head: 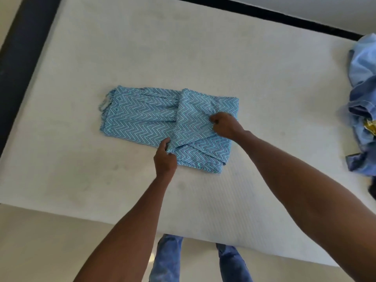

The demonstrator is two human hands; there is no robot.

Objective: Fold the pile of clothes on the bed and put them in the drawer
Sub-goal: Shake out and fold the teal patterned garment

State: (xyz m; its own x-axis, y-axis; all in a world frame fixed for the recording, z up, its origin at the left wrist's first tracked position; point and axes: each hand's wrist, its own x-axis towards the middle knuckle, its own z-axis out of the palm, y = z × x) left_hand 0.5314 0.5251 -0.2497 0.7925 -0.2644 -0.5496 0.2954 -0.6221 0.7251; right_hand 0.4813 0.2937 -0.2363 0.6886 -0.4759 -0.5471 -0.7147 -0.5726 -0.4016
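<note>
Now both hands pinch the zigzag garment [154, 117] on the mattress [183, 47]: left hand [165, 157] at its near edge, right hand [224, 124] apparently on a fold

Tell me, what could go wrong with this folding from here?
The patterned garment is only half folded, and the folded-over flap looks crooked under the right hand, so the next fold may come out lopsided. The left hand pinches only the near edge at the fold, so the layers might slip apart when lifted. The pile of clothes lies at the far right edge of the bed and could slide off.
</note>
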